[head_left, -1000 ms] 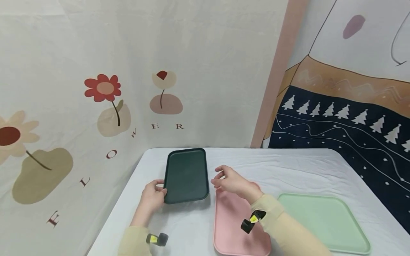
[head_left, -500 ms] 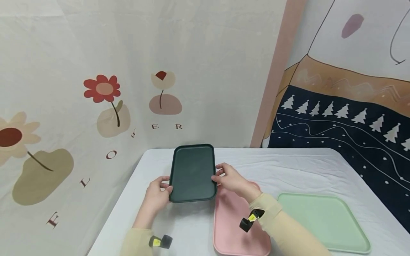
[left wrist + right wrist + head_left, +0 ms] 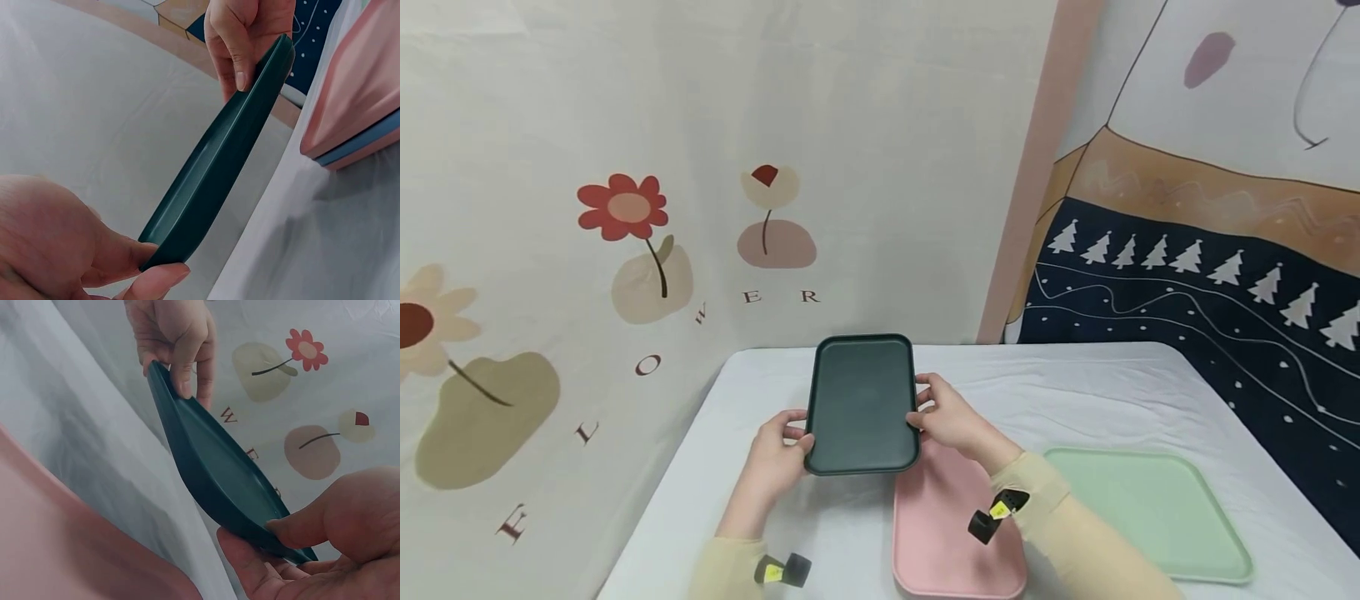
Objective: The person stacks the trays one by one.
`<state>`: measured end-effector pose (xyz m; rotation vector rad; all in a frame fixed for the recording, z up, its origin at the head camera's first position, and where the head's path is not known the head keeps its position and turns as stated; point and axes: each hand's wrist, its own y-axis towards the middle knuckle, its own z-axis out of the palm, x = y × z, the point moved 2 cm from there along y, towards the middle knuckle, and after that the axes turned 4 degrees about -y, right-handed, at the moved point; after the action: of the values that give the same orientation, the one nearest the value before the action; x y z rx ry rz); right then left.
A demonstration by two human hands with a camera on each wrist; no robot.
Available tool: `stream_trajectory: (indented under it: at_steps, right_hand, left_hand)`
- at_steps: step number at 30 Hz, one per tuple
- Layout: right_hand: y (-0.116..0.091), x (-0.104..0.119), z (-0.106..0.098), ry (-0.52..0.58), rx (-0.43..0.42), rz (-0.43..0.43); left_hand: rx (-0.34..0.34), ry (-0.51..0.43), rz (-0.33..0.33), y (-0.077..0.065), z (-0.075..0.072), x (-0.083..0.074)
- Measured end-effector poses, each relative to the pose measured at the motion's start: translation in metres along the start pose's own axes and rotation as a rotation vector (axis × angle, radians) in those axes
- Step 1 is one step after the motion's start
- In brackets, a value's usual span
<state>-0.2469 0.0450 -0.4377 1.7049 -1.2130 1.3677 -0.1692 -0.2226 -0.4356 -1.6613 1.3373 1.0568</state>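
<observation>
A dark green rectangular tray (image 3: 863, 404) is held up off the table, its near end over the far part of a pink tray (image 3: 955, 521). My left hand (image 3: 778, 454) pinches its left edge near the close corner, thumb on the rim and fingers beneath. At the opposite edge my right hand (image 3: 955, 421) grips it, thumb on top. The left wrist view shows the green tray (image 3: 219, 162) tilted between both hands. There the pink tray (image 3: 359, 81) lies on a stack with a blue layer (image 3: 362, 139) under it. The right wrist view shows the green tray's raised rim (image 3: 187, 450).
A light green tray (image 3: 1150, 512) lies to the right, beyond my right forearm. All of it rests on a white cloth-covered table (image 3: 1037, 375). Behind stands a pale curtain with printed flowers (image 3: 625, 208), and a dark patterned cloth (image 3: 1120, 292) hangs on the right.
My right hand has taken hold of the dark green tray's right edge. Both hands have lifted the tray and moved it right, closer to the pink tray. The head view has shifted slightly.
</observation>
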Motion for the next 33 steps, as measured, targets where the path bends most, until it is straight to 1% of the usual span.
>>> stream_trajectory:
  at_steps: [7, 14, 22, 25, 27, 33]
  right_hand:
    - [-0.010, -0.001, -0.018, 0.012, -0.023, -0.002]
    - [-0.019, -0.003, -0.032, 0.044, -0.037, -0.009]
    - [-0.032, -0.010, -0.050, 0.040, -0.045, 0.006]
    - [-0.036, -0.014, -0.056, 0.044, -0.042, 0.009]
    - [-0.039, -0.016, -0.059, 0.047, -0.044, 0.015]
    - [-0.048, -0.021, -0.064, 0.041, -0.050, 0.033]
  left_hand:
    - [0.039, -0.030, -0.001, 0.002, 0.015, -0.006]
    - [0.086, -0.047, -0.004, 0.007, 0.031, -0.010]
    - [0.121, -0.084, 0.038, 0.014, 0.047, -0.015]
    - [0.153, -0.096, 0.050, 0.017, 0.052, -0.015]
    - [0.173, -0.101, 0.047, 0.018, 0.056, -0.015]
    - [0.208, -0.081, 0.050, 0.022, 0.067, -0.013]
